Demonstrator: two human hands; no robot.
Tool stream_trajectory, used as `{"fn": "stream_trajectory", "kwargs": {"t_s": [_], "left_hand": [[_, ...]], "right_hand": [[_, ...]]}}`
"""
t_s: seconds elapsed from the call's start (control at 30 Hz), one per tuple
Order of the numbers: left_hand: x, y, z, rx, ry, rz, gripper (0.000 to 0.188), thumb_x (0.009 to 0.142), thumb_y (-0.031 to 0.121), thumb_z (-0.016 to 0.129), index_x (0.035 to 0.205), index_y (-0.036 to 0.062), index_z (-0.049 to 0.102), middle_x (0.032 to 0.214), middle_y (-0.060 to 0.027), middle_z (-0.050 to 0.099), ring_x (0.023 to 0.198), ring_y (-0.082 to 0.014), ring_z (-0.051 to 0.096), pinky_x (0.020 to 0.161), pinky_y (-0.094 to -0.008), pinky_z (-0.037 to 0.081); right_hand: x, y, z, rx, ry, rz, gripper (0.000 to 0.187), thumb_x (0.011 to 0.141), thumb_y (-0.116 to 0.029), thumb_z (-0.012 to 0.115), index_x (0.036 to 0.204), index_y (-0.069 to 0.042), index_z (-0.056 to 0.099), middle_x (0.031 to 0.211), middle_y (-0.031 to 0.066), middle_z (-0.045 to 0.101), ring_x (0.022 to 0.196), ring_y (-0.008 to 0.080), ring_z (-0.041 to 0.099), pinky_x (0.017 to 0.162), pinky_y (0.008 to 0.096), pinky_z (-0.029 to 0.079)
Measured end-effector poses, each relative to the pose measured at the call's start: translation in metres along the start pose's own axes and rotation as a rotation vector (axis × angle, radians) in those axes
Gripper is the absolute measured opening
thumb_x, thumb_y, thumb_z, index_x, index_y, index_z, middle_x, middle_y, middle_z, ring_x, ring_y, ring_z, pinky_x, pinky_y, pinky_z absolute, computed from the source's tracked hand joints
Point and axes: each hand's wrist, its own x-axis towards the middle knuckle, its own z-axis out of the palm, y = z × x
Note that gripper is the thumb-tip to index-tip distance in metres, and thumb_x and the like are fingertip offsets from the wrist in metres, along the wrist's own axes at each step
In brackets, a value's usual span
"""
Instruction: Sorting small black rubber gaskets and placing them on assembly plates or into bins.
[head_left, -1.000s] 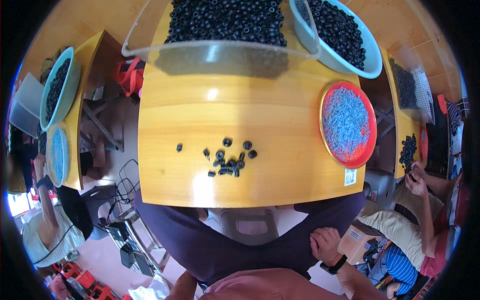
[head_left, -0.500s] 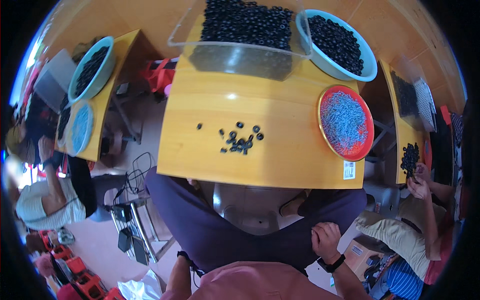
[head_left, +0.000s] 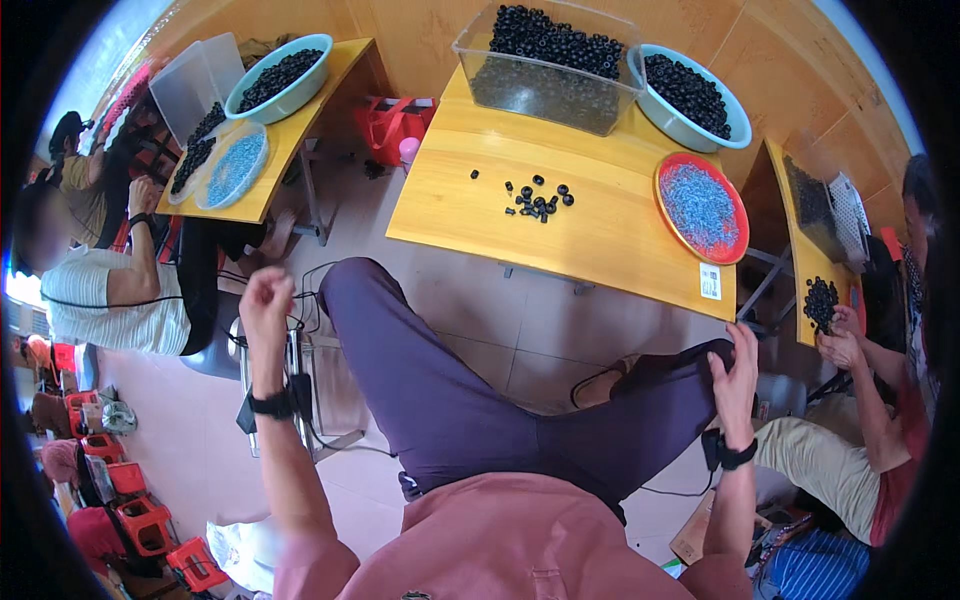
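Observation:
My left hand is raised in the air left of my knee, its fingers loosely bent, with nothing visible in it; the fingertips are slightly blurred. My right hand is open beside my right knee, fingers stretched up just below the table's near right corner. On the yellow wooden table lies a loose cluster of small black ring-like parts, out of reach of both hands. A red round tray on the table's right side holds many small blue-grey pieces.
A clear plastic bin and a light-blue basin, both full of black parts, stand at the table's back. People work at side tables left and right. A metal-framed stand with cables is near my left arm. Red stools stand lower left.
My view has shifted back, so the table now appears farther away. My left hand has come up into view, and my right hand has moved from my lap to beside the knee, fingers extended.

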Motion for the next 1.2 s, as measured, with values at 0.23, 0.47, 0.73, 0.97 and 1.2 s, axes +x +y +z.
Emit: {"fn": "stream_trajectory", "kwargs": {"t_s": [0.23, 0.47, 0.73, 0.97, 1.2], "left_hand": [[0.035, 0.076, 0.047, -0.048, -0.423, 0.146, 0.014, 0.098, 0.014, 0.068, 0.107, 0.0044, 0.066, 0.086, 0.0014, 0.064, 0.076, -0.0065, 0.061, 0.068, -0.0227, 0.049], [0.048, 0.083, 0.100, 0.219, -0.647, 0.214, 0.028, 0.095, 0.019, 0.071, 0.117, 0.0020, 0.064, 0.106, -0.0061, 0.066, 0.100, -0.0168, 0.062, 0.086, -0.0311, 0.051], [0.062, 0.046, 0.144, 0.430, -0.769, 0.493, 0.041, 0.091, 0.021, 0.073, 0.126, 0.0032, 0.062, 0.143, -0.0216, 0.051, 0.135, -0.0367, 0.050, 0.113, -0.0407, 0.040], [0.055, 0.058, 0.149, 0.405, -0.703, 0.404, 0.041, 0.089, 0.017, 0.075, 0.124, 0.0011, 0.063, 0.148, -0.0229, 0.051, 0.135, -0.0372, 0.052, 0.109, -0.0430, 0.045], [0.052, 0.052, 0.149, 0.624, -0.683, 0.473, 0.049, 0.089, 0.020, 0.073, 0.135, 0.0076, 0.060, 0.150, -0.0191, 0.050, 0.136, -0.0376, 0.050, 0.112, -0.0437, 0.042]], "right_hand": [[0.022, -0.011, -0.010, -0.067, -0.161, -0.024, 0.056, 0.080, -0.004, 0.074, 0.133, -0.002, 0.055, 0.147, 0.0234, 0.046, 0.138, 0.0412, 0.043, 0.115, 0.0416, 0.036], [0.000, -0.028, -0.012, -0.072, -0.180, -0.040, 0.057, 0.080, -0.009, 0.078, 0.132, -0.002, 0.057, 0.145, 0.0234, 0.049, 0.132, 0.0438, 0.048, 0.110, 0.0458, 0.041], [-0.026, -0.060, -0.028, -0.130, -0.180, 0.025, 0.050, 0.081, -0.012, 0.076, 0.128, -0.004, 0.062, 0.141, 0.0200, 0.054, 0.124, 0.0423, 0.054, 0.105, 0.0455, 0.043], [-0.041, -0.068, -0.015, -0.137, -0.235, -0.030, 0.041, 0.083, -0.013, 0.074, 0.122, -0.003, 0.065, 0.135, 0.0168, 0.059, 0.120, 0.0379, 0.057, 0.102, 0.0431, 0.045], [-0.037, -0.073, 0.000, -0.065, -0.197, -0.093, 0.038, 0.080, -0.010, 0.077, 0.116, -0.003, 0.068, 0.129, 0.0158, 0.064, 0.120, 0.0358, 0.059, 0.104, 0.0419, 0.044]]}}
